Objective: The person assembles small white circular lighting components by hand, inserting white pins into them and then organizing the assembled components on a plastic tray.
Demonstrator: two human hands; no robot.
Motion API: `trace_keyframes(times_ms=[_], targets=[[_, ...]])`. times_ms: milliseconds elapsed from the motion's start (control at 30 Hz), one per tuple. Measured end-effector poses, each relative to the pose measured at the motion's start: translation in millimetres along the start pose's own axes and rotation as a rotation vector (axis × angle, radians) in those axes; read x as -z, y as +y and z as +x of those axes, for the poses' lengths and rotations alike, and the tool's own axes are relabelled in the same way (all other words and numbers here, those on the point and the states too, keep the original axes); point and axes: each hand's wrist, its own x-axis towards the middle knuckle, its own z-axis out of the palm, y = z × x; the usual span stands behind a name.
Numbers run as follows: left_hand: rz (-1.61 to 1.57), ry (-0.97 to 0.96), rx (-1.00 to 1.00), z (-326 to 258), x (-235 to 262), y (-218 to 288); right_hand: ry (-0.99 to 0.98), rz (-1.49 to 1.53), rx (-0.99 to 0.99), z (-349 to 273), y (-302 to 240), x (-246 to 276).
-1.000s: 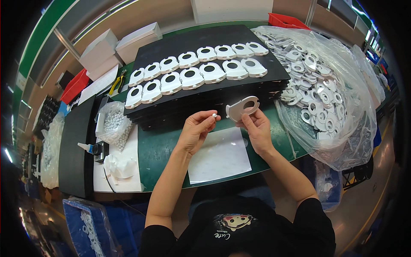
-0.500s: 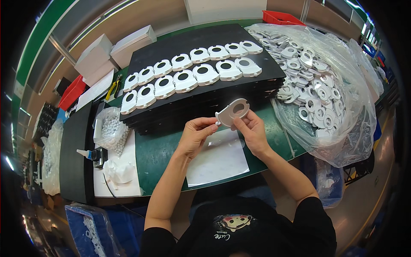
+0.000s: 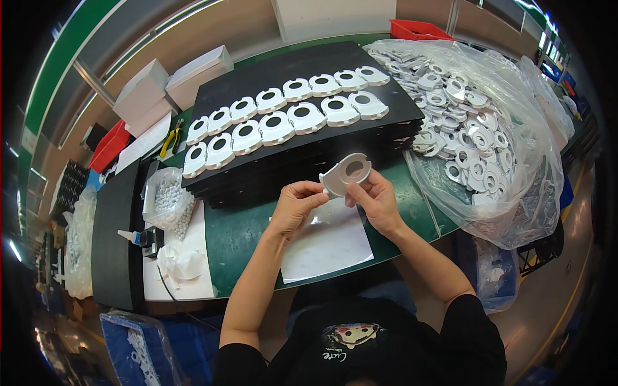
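A flat white plastic part with a round hole (image 3: 346, 172) is held up in front of me over the green table (image 3: 238, 239). My right hand (image 3: 376, 201) grips its right side. My left hand (image 3: 297, 204) pinches its left tip with fingers closed. Just beyond, a stack of black trays (image 3: 302, 64) carries two rows of the same white parts (image 3: 277, 126). Below my hands lies a white sheet (image 3: 325, 244).
A clear plastic bag full of white ring parts (image 3: 473, 128) fills the right side. A small bag of white pellets (image 3: 166, 199), a glue bottle (image 3: 138, 238) and crumpled white material (image 3: 180, 264) lie left. White boxes (image 3: 164, 83) and red bins (image 3: 109, 145) stand behind.
My left hand has come in from apart and now pinches the part's left tip. The part has moved left and lower, toward me.
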Motion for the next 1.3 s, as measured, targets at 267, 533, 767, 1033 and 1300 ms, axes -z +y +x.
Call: trace_keyframes(times_ms=[267,533,767,1033,1300], targets=[[0.004,-0.009,-0.014,-22,-26,29,0.378,-0.469,0.436,32,-108,40],[-0.048,-0.034,-0.034,-32,-45,50,0.26,-0.981,0.149,102,-168,117],[-0.04,-0.05,-0.062,-42,-35,66,0.23,-1.171,0.261,117,-184,99],[0.421,-0.075,-0.519,-73,-48,170,0.084,-1.306,0.547,120,-202,44],[1.622,0.3,-0.684,-22,28,282,-0.454,-1.598,0.253,175,-210,-1]])
